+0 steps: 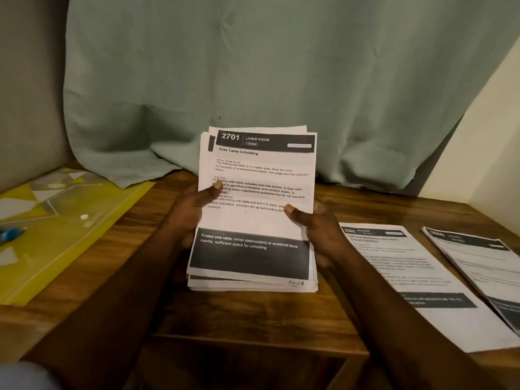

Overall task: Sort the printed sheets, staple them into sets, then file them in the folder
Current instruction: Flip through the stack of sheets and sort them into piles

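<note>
Both hands grip one stack of printed sheets (254, 215) at mid-counter, tilted up towards the camera. The left hand (187, 212) clasps the left edge and the right hand (318, 229) the right edge, thumbs on the top page (headed "2701 Living Room"). The yellow folder (70, 237) lies flat on the counter (253, 313) to the left. Two further piles (416, 277) (484, 266) lie to the right.

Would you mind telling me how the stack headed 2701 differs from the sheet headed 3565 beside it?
The 2701 stack is raised, gripped by the left hand and right hand; the 3565 sheet lies flat on the table, untouched. The 2701 stack shows several uneven sheets; the 3565 sheet looks thin. Both share a dark header band and dark lower box.
</note>
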